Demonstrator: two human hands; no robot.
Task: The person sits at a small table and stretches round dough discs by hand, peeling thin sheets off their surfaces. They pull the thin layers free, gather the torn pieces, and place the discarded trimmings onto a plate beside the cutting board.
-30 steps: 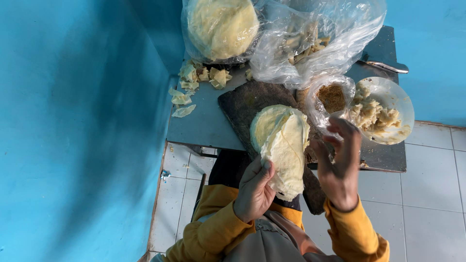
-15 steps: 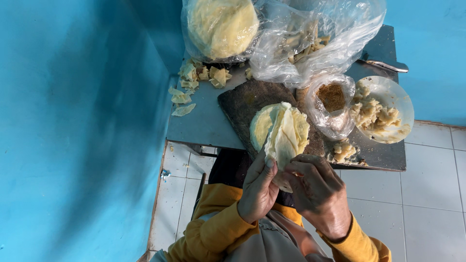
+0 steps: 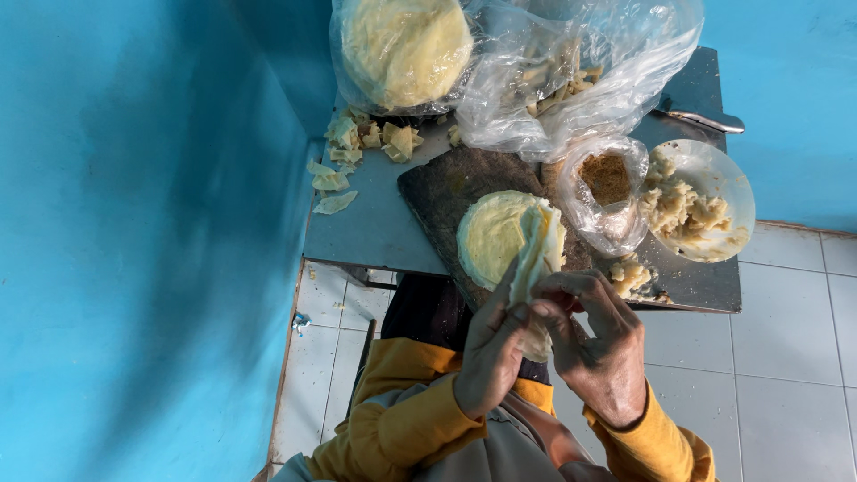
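Observation:
My left hand [image 3: 489, 348] and my right hand [image 3: 596, 339] meet in front of my chest, both gripping a thin pale yellow dough sheet [image 3: 538, 259] that is folded and stands up between the fingers. Just beyond it a round stack of the same sheets [image 3: 489, 234] lies on a dark wooden board [image 3: 437, 192]. Right of the board sit a small clear bag of brown crumbs [image 3: 607, 178] and a white bowl of pale mashed filling [image 3: 696, 201]. A lump of that filling [image 3: 629, 275] rests on the table near my right hand.
A grey table [image 3: 375, 232] stands against a blue wall. At its far edge are a bagged round stack of sheets [image 3: 403, 49] and a large crumpled plastic bag [image 3: 589, 62]. Torn sheet scraps [image 3: 357, 143] litter the left side. A metal handle [image 3: 705, 116] lies far right. White floor tiles below.
My right hand came down from the bowl side to the sheet. The sheet, first draped wide over the stack, is now folded narrow and held by both hands closer to my chest.

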